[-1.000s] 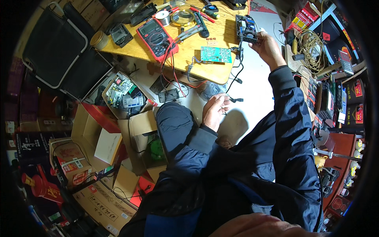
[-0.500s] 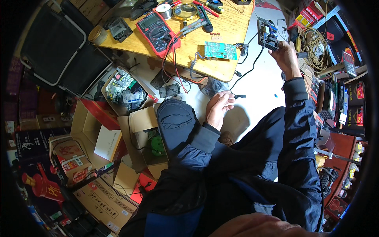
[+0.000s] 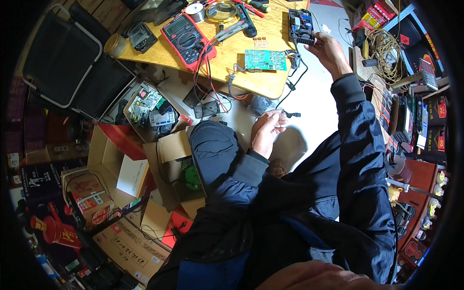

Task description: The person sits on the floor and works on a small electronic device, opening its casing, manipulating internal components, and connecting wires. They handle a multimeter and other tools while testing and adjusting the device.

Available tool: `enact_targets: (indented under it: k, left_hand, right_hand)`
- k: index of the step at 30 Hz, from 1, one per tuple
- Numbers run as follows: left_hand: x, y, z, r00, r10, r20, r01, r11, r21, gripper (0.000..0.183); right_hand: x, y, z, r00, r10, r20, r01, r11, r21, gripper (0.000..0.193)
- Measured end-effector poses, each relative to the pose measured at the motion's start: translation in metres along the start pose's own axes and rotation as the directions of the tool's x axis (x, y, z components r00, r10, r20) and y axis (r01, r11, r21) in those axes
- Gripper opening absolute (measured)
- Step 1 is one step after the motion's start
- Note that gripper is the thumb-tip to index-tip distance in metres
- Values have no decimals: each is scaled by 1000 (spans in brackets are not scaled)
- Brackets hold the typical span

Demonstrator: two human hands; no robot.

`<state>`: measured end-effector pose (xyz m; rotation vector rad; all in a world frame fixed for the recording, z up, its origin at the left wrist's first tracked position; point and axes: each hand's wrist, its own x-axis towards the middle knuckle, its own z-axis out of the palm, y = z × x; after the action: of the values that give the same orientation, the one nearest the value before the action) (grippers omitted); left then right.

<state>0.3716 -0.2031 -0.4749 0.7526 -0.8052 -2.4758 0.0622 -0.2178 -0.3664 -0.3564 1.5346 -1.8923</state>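
Observation:
My right hand (image 3: 332,54) grips the lower right edge of a black-cased circuit board (image 3: 301,29), its components facing up, at the far right edge of the wooden table. A black cable (image 3: 300,77) trails from near the board down to my left hand (image 3: 267,134). That hand is closed on the cable above the floor, beside my knee, and the cable's black plug (image 3: 292,115) sticks out past its fingertips. A green circuit board (image 3: 265,60) with wires lies on the table near its front corner, left of the cable.
On the table (image 3: 232,79) lie a red multimeter (image 3: 185,38) with probes, a solder spool (image 3: 195,12), a magnifier (image 3: 221,10) and a small fan (image 3: 142,36). Open cardboard boxes (image 3: 169,150) stand at my left. A coiled cable (image 3: 386,55) and a crowded shelf are on the right.
My right hand has moved the black-cased circuit board leftward, to over the table's edge. The cable has slackened and folded near the table corner. My left hand has stayed nearly in place.

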Motion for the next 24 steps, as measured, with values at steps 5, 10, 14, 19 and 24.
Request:
enact_targets:
  k: [5,10,14,19,24]
  left_hand:
    - [4,-4,-1,1000,-23,-21,23,999,-28,28]
    - [5,-8,0,1000,-26,-18,25,999,-21,28]
    - [7,-7,0,999,-39,-23,38,998,-51,28]
    - [6,-4,1,998,-40,-39,39,999,-17,27]
    - [6,-3,5,998,-54,-44,53,998,-18,27]
  right_hand:
    - [16,-2,7,999,-14,40,16,998,-53,27]
    - [24,-8,8,998,-28,57,34,994,-104,32]
    - [14,-5,6,989,21,148,-9,997,-81,29]
    - [-9,-1,-2,979,100,178,-70,983,-167,37]
    - [-19,1,-2,970,85,226,-44,982,-182,37]
